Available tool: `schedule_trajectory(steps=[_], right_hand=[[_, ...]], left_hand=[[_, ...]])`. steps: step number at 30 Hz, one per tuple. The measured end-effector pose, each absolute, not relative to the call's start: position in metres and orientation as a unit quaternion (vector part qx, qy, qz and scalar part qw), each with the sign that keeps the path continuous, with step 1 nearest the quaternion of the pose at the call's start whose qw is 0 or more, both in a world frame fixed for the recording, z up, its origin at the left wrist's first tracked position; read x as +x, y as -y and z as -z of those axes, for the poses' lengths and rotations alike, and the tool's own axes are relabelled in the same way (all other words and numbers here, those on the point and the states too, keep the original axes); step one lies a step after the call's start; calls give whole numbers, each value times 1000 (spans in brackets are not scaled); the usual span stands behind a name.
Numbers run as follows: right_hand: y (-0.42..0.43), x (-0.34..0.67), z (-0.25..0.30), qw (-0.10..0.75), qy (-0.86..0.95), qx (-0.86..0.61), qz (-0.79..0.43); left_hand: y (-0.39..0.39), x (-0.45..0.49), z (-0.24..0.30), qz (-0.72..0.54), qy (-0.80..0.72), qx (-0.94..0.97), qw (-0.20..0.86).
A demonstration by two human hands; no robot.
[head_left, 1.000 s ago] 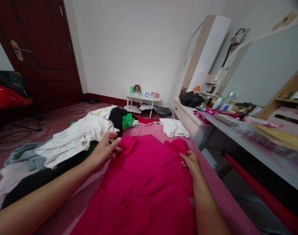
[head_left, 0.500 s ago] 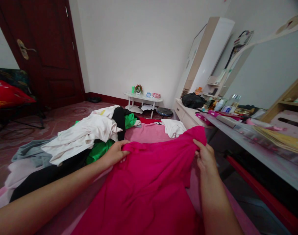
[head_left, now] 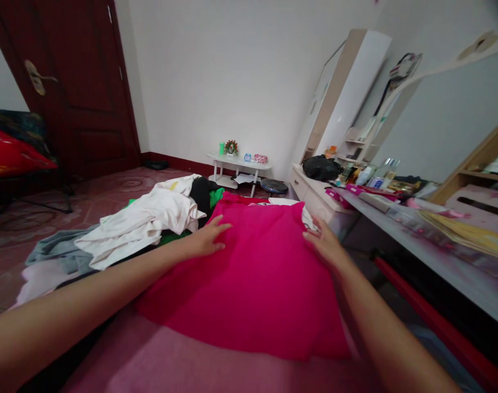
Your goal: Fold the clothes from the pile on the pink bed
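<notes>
Here, the left hand (head_left: pixel 208 238) and right hand (head_left: pixel 325 243), each grip spread loosely, flank a magenta garment (head_left: pixel 261 278) over the pink sheet (head_left: pixel 183 363).

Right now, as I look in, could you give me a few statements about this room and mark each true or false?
1. The left hand and right hand are at opposite sides of the magenta garment. True.
2. The left hand is clenched into a fist. False: its fingers are spread.
3. The black bag lies on the floor. False: it sits on the drawer cabinet.
4. The red bag is in front of the door. False: it is on the chair.
5. The green cup stands on the small table. True.
</notes>
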State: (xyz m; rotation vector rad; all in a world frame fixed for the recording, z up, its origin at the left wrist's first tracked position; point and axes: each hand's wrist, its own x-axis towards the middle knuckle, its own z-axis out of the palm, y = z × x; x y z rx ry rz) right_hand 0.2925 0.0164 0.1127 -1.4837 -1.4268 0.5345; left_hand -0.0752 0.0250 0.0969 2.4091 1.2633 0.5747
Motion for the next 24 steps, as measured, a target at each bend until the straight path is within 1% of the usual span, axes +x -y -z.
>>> schedule_trajectory(steps=[2,5,8,10,12,15,19,22,24], right_hand=[[10,308,-76,413,640,-608,-224],[55,328,-37,350,659,-635,-200],[94,337,-22,280,662,-670,-186],[112,334,-20,237,669,-682,-179],[124,325,-19,214,674,-688,-161],[129,308,-14,234,662,-697,-146],[122,296,-17,306,637,-680,-193],[125,299,-44,331,620,-668,-245],[137,306,-72,339,623,-662,-244]], left_hand=[[15,-95,-82,-125,-402,889,181],[73,-131,-70,-46,-386,901,194],[109,-159,-62,-6,-416,889,191],[119,-169,-57,-5,-430,886,172],[121,-168,-53,-12,-434,889,147],[112,-155,-51,-4,-437,893,106],[97,-137,-58,10,-436,899,42],[95,-131,-80,21,-427,904,17],[102,-128,-104,6,-414,910,14]])
